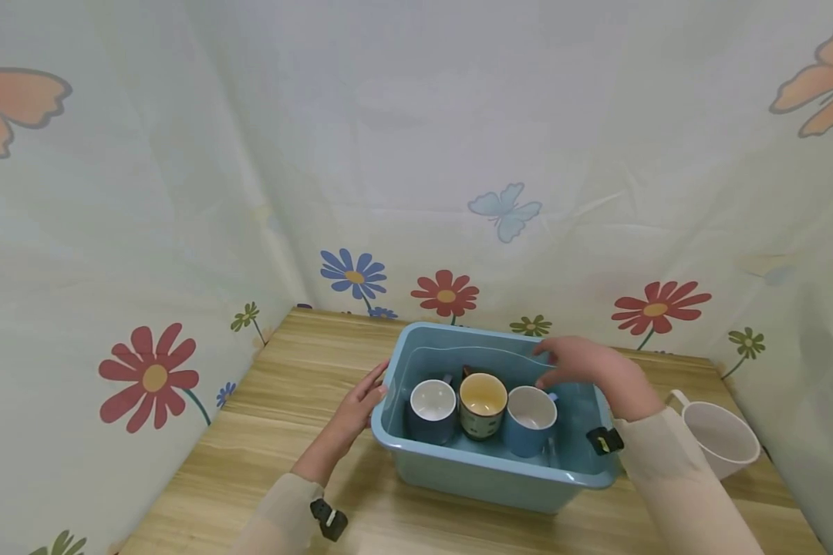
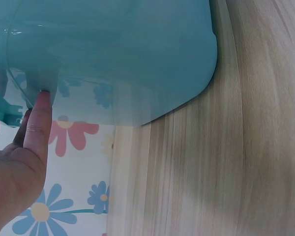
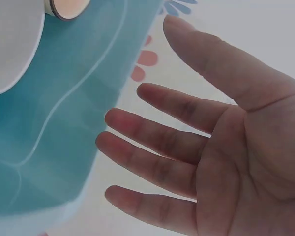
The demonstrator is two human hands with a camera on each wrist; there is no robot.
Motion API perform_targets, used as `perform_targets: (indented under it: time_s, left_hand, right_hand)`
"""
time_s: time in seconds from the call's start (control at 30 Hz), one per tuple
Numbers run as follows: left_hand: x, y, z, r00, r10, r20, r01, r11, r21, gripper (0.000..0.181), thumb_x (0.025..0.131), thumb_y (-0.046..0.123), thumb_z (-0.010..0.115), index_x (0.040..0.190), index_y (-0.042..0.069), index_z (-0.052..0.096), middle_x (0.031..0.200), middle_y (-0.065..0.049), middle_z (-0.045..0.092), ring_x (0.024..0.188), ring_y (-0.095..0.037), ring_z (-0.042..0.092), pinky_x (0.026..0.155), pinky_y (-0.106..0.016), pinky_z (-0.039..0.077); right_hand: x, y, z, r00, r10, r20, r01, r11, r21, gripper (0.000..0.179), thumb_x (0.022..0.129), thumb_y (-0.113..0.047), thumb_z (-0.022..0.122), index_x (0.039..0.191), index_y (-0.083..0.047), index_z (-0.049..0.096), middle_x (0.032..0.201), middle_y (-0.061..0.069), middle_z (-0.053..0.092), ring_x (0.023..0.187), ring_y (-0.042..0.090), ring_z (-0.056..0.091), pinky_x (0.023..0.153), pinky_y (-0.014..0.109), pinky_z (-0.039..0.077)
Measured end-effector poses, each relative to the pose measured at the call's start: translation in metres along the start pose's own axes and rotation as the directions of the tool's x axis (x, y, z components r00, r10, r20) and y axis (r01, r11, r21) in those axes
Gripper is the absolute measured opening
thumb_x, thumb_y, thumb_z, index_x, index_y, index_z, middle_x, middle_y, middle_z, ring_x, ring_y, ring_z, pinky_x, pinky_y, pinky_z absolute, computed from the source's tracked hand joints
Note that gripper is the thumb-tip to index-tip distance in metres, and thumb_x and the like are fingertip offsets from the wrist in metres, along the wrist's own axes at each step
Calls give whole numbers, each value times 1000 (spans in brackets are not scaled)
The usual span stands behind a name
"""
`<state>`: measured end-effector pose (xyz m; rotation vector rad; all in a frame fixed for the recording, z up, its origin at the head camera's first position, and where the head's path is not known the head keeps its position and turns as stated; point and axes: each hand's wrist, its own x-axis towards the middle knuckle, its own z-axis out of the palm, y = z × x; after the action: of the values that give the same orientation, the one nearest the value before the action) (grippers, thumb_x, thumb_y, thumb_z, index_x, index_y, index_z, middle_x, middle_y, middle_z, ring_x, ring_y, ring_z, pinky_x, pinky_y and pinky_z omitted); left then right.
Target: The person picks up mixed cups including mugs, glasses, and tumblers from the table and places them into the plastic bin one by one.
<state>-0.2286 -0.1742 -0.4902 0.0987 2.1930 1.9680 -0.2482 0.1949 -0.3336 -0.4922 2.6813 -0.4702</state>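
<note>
A blue plastic basin (image 1: 486,482) stands on the wooden table with three mugs upright in a row inside. On the left is a dark blue mug (image 1: 433,412), in the middle a patterned mug with a yellow inside (image 1: 482,407), on the right a blue mug with a white inside (image 1: 530,421). My left hand (image 1: 350,412) rests its extended fingers against the basin's left side, and one fingertip (image 2: 44,98) touches the wall under the rim. Over the basin's back right part, beside the blue mug, my right hand (image 1: 586,370) has its fingers spread, holding nothing.
A large white mug (image 1: 720,435) stands to the right of the basin, its handle toward the back left. A curtain printed with flowers and butterflies (image 1: 403,154) hangs behind and beside the wooden table (image 1: 291,370).
</note>
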Motion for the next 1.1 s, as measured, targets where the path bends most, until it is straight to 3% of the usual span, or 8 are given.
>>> perform_targets:
  time_s: [0.5,0.73,1.1]
  left_hand:
    - [-1,-1,0,1000,-11,-18,11,1000,1,58,106,27,49,161,19,34,158,-27,44,116,-27,66,78,-30,59]
    - [-2,-1,0,1000,-13,-10,13,1000,6,58,106,29,48,161,20,33,157,-27,44,117,-29,66,80,-31,59]
    - [0,-2,-1,1000,-4,-5,4,1000,18,58,106,31,48,161,21,33,159,-27,43,117,-28,66,80,-30,59]
  right_hand:
    - [-33,22,-6,991,-64,-121,69,997,40,60,87,-20,79,136,5,57,125,29,66,111,44,65,91,53,59]
    - [-40,31,-1,972,-107,-209,117,992,39,55,87,-20,78,132,6,59,118,26,69,104,39,67,88,51,60]
    - [-57,46,8,932,-54,-358,91,992,87,52,91,-24,76,132,4,61,125,27,67,108,42,65,87,55,60]
